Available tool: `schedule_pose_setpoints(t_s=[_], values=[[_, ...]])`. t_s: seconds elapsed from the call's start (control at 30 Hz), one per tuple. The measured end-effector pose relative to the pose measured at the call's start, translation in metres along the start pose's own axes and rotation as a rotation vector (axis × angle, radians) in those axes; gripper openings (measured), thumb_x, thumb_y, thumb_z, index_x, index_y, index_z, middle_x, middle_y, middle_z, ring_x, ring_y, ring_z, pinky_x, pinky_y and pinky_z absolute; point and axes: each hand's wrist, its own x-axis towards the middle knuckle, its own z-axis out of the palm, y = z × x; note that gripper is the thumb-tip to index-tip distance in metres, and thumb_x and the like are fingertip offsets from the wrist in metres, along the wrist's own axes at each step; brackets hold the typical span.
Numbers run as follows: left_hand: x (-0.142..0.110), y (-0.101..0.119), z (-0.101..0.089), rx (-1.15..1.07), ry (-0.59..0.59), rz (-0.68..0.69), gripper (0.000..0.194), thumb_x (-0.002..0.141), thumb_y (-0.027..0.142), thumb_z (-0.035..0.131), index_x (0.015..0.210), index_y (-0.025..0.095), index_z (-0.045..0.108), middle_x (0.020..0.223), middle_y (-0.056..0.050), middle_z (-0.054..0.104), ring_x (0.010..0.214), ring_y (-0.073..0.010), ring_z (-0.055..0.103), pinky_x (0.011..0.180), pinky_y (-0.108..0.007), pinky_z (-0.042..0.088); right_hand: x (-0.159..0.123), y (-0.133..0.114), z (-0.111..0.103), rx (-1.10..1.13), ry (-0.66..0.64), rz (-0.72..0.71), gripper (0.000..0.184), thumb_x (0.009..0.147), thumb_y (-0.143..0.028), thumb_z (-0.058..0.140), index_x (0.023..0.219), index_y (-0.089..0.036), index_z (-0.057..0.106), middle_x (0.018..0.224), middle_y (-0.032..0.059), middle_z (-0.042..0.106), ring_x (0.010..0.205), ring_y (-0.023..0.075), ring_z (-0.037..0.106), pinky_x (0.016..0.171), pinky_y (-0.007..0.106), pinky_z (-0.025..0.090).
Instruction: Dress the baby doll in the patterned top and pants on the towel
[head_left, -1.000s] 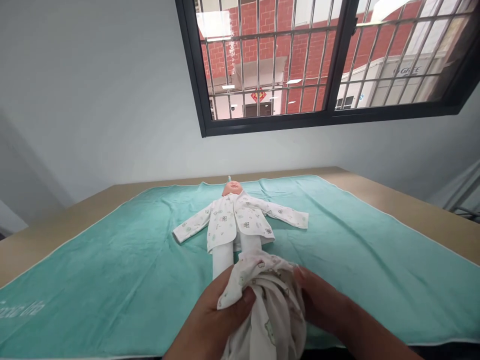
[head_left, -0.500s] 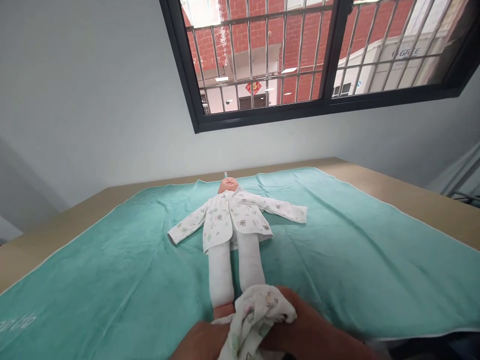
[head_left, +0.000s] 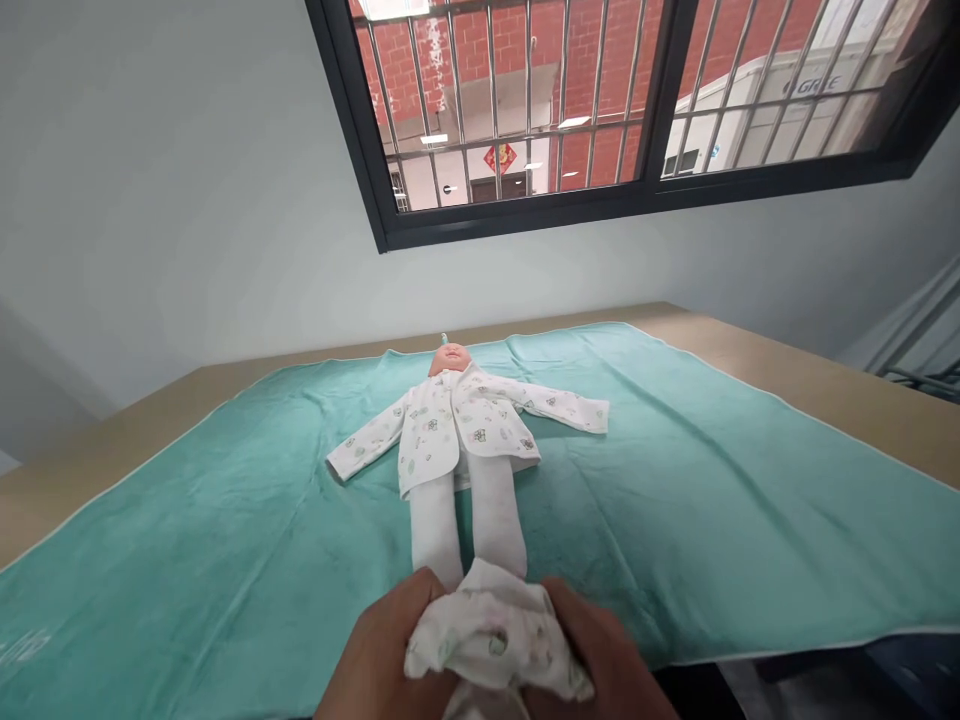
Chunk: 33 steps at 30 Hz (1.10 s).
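At the bottom of the head view, my left hand point(head_left: 386, 640) and my right hand point(head_left: 607, 640) grip opposite sides of a bunched white baby garment point(head_left: 495, 625) with a small animal print. Its full shape is hidden in the folds. The garment is at the lower ends of a doll's white legs point(head_left: 499, 520), covering the feet from view. The doll point(head_left: 450, 357) lies on its back, head toward the wall. It wears a matching printed jacket point(head_left: 429, 430), its front parted below and sleeves spread to both sides.
A green towel point(head_left: 247, 520) with white edging and some creases lies under the doll on a wooden table point(head_left: 840, 375). Behind the table are a pale wall point(head_left: 187, 200) and a dark-framed barred window point(head_left: 517, 210). Metal tubing point(head_left: 919, 320) stands at the right.
My left hand has come up beside the garment, and the cloth has gone from a twisted bundle to a wider gathered ring between both hands. The view has shifted slightly.
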Motion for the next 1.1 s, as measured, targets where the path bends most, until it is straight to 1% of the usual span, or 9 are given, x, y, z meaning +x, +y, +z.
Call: schedule_pose_setpoints(t_s=[0.1,0.2,0.3,0.57,0.7,0.8,0.9,1.0,1.1], values=[[0.006,-0.001,0.007,0.050,-0.005,0.047,0.015,0.077,0.032,0.056,0.068,0.020,0.055,0.073,-0.003,0.064,0.069,-0.0205,0.057,0.058,-0.023,0.035,-0.001,-0.012,-0.011,-0.213,0.110,0.046,0.004,0.075,-0.024,0.051,0.077,-0.021,0.051,0.077,0.0036,0.061,0.069,0.0186,0.056,0.061,0.028,0.040],[0.007,0.000,0.011,-0.008,-0.061,0.087,0.013,0.076,0.031,0.059,0.067,0.021,0.057,0.068,-0.003,0.065,0.065,-0.0203,0.057,0.057,-0.023,0.034,0.000,-0.015,-0.017,-0.304,0.034,0.119,0.003,0.073,-0.019,0.049,0.075,-0.021,0.050,0.076,0.0031,0.061,0.068,0.0189,0.056,0.059,0.028,0.038],[0.006,0.002,0.011,-0.059,-0.105,0.108,0.010,0.074,0.028,0.061,0.066,0.023,0.058,0.067,-0.003,0.066,0.065,-0.0208,0.059,0.055,-0.024,0.033,0.000,-0.012,-0.018,-0.199,-0.044,0.146,0.006,0.074,-0.019,0.047,0.078,-0.020,0.052,0.077,0.0027,0.062,0.069,0.0191,0.056,0.060,0.028,0.039],[0.007,0.009,0.004,-0.016,-0.147,0.056,0.007,0.069,0.021,0.059,0.067,0.020,0.052,0.068,0.001,0.064,0.066,-0.0177,0.056,0.054,-0.022,0.033,-0.008,-0.016,-0.016,0.268,0.022,0.212,0.014,0.076,-0.025,0.053,0.086,-0.020,0.060,0.081,0.0019,0.062,0.078,0.0191,0.056,0.070,0.029,0.046],[0.015,-0.001,0.009,-0.250,-0.138,-0.038,0.018,0.061,0.016,0.063,0.066,0.020,0.045,0.061,0.005,0.058,0.059,-0.0135,0.052,0.051,-0.020,0.033,-0.011,-0.014,-0.017,0.399,-0.002,0.139,0.020,0.077,-0.029,0.058,0.094,-0.019,0.061,0.086,0.0032,0.062,0.083,0.0203,0.057,0.078,0.032,0.048],[0.022,-0.007,0.014,-0.459,-0.172,-0.017,0.024,0.056,0.012,0.064,0.064,0.020,0.043,0.055,0.005,0.059,0.055,-0.0135,0.054,0.051,-0.021,0.036,-0.009,-0.014,-0.025,0.456,-0.144,0.035,0.033,0.083,-0.030,0.057,0.114,-0.020,0.058,0.103,0.0056,0.062,0.096,0.0213,0.057,0.088,0.034,0.046],[0.025,-0.004,0.017,-0.559,-0.177,0.007,0.026,0.054,0.010,0.067,0.062,0.019,0.044,0.051,0.005,0.059,0.052,-0.0128,0.053,0.050,-0.021,0.037,-0.003,-0.014,-0.039,0.360,-0.247,-0.080,0.039,0.086,-0.031,0.057,0.124,-0.023,0.054,0.120,0.0074,0.056,0.106,0.0209,0.054,0.094,0.034,0.044],[0.023,0.005,0.015,-0.589,-0.159,0.020,0.024,0.053,0.007,0.068,0.062,0.018,0.049,0.052,0.006,0.059,0.052,-0.0104,0.050,0.052,-0.020,0.036,0.005,-0.015,-0.050,0.171,-0.135,-0.183,0.029,0.086,-0.031,0.057,0.114,-0.022,0.060,0.130,0.0077,0.048,0.110,0.0216,0.050,0.094,0.033,0.043],[0.021,0.018,0.011,-0.510,-0.150,0.023,0.020,0.055,0.009,0.068,0.069,0.017,0.056,0.058,0.004,0.061,0.059,-0.0124,0.052,0.056,-0.021,0.038,0.012,-0.014,-0.054,0.142,-0.047,-0.208,0.025,0.087,-0.032,0.056,0.109,-0.021,0.061,0.123,0.0075,0.053,0.104,0.0209,0.052,0.093,0.034,0.042]])
